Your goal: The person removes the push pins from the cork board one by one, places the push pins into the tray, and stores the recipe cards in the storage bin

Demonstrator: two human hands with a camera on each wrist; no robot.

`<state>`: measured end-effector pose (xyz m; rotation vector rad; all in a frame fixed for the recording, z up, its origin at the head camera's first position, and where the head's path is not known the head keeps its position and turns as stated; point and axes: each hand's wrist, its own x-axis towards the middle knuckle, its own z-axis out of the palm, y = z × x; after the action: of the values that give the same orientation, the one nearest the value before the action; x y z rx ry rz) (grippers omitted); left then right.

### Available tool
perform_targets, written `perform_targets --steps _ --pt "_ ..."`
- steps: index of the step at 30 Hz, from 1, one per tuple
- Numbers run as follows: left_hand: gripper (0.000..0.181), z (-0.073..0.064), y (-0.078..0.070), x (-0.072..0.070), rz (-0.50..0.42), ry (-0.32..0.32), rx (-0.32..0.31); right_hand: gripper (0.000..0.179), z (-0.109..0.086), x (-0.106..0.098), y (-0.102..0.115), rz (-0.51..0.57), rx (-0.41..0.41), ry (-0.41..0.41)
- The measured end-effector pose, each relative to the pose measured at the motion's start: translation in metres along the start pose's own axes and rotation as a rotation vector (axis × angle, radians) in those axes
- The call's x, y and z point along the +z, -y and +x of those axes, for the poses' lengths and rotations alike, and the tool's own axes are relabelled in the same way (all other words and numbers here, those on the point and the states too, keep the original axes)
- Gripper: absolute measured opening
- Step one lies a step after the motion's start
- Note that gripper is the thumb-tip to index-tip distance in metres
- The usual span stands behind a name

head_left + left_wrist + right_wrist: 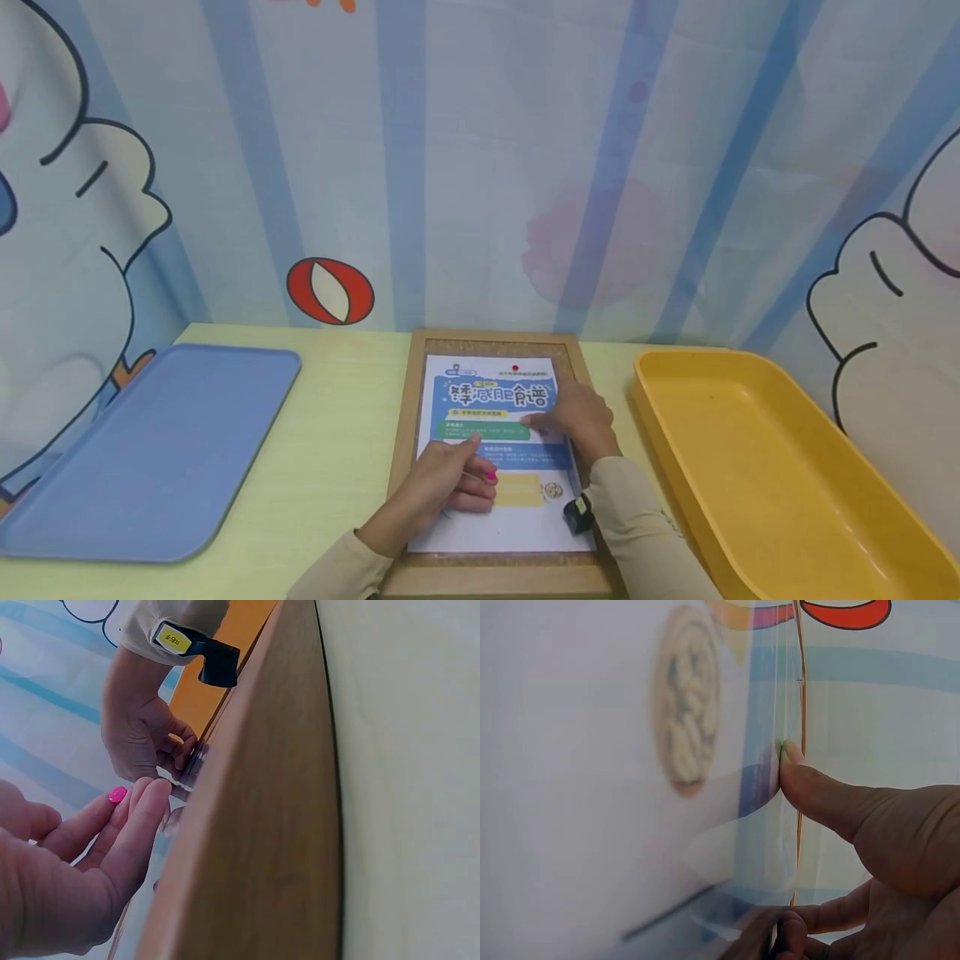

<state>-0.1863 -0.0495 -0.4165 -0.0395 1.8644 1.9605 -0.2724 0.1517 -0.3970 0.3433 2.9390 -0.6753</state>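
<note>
A printed poster (pixel 487 532) with blue and green panels lies on a wood-framed cork board (pixel 405 577). A red pushpin (pixel 515 367) sits near the sheet's upper edge. My left hand (pixel 438 482) hovers over the lower left of the poster, a small pink thumbtack (pixel 118 795) between its fingertips, the thumb apart from them. At the upper right edge of the sheet rests my right hand (pixel 583 415), thumb stretched over the print. In the right wrist view its thumb (pixel 829 796) touches the glossy sheet, and the other fingers bend at the board's side, partly hidden.
A blue tray (pixel 161 450) lies at the left of the pale yellow table (pixel 315 467). To the right, close to the board, stands a deep yellow tray (pixel 810 483). A striped cartoon backdrop (pixel 480 167) rises behind the table.
</note>
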Motion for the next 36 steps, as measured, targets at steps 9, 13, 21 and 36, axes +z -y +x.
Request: perform_targets --steps 9,13,21,36 --pt "0.051 0.0 -0.001 -0.003 -0.006 0.001 -0.008 0.089 0.005 -0.003 -0.009 0.035 -0.013 0.013" --pt "0.05 0.001 -0.002 -0.003 -0.004 0.001 -0.014 0.06 0.01 -0.003 -0.009 0.021 0.037 0.009" --pt "0.049 0.001 -0.002 -0.003 -0.005 0.003 -0.022 0.042 0.017 -0.004 -0.01 -0.036 0.089 -0.004" --pt "0.049 0.003 -0.002 -0.009 -0.062 -0.003 -0.029 0.04 0.016 -0.004 -0.009 -0.03 0.09 -0.004"
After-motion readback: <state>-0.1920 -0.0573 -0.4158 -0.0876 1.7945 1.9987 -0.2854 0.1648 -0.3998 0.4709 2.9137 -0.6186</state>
